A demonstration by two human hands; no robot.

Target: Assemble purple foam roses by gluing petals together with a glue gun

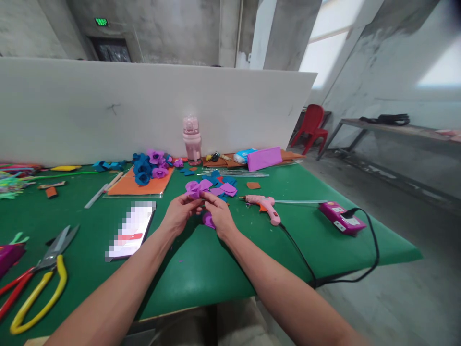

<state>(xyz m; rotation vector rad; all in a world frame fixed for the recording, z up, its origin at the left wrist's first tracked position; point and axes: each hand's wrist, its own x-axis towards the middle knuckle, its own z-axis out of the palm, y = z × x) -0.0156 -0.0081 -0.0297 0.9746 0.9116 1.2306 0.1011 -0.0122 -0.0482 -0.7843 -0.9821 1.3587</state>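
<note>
A: Hands?
B: Left hand (180,211) and right hand (219,216) both pinching one purple flower (195,188), mid-table, just left of the loose petals (227,189).
A: Technique?
B: I'd grip the base lightly, leave the petals uncrushed.
A: Counts?
B: One purple piece (208,220) by right hand; one glue gun (260,202), one phone (135,228), one bottle (192,142), one pair of scissors (54,254). Petals overlap, can't count.

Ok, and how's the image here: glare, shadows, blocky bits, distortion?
In the head view, bright patches at upper right look washed out; same head view, a shadow darkens the green tabletop beside the left forearm, mosaic blocks cover part of the smartphone, wide-angle stretch appears to lengthen both forearms, and the purple petals at the fingers show little fine detail.
</note>
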